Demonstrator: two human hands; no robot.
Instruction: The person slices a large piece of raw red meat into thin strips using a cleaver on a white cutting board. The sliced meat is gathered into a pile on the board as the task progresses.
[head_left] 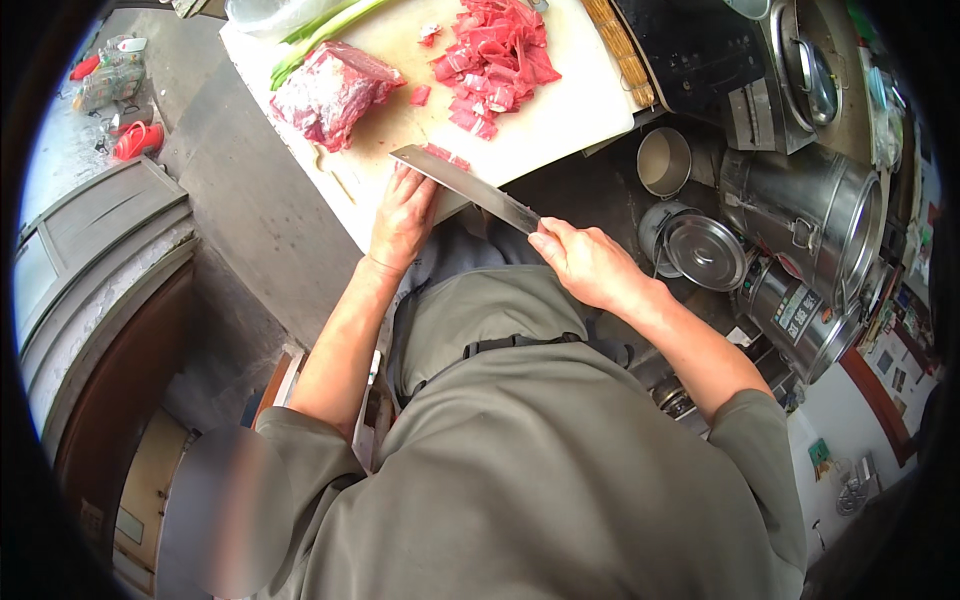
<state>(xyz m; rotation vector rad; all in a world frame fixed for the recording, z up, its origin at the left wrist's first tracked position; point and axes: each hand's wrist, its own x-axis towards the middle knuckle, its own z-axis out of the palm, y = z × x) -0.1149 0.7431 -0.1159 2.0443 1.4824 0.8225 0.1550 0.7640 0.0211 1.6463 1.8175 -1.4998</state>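
Observation:
My right hand (590, 262) is wrapped round the handle of a long, wide-bladed kitchen knife (470, 188), whose blade points to the far left. Beside the near face of the blade, my left hand (405, 212) has its fingers pressed together on a piece of red meat (447, 157). The blade and fingers hide most of that piece; a strip shows beyond the blade. Farther back on the white cutting board (572, 125) lie a large chunk of raw meat (330, 98) and, right of it, a heap of thin red slices (496, 62).
Green stalks (325, 32) and a clear plastic bag (275, 15) lie behind the chunk. A bundle of brown sticks (618, 50) borders the board's right side. Metal pots (800, 215) and a round lid (705, 252) stand at right. A red watering can (138, 142) sits far left.

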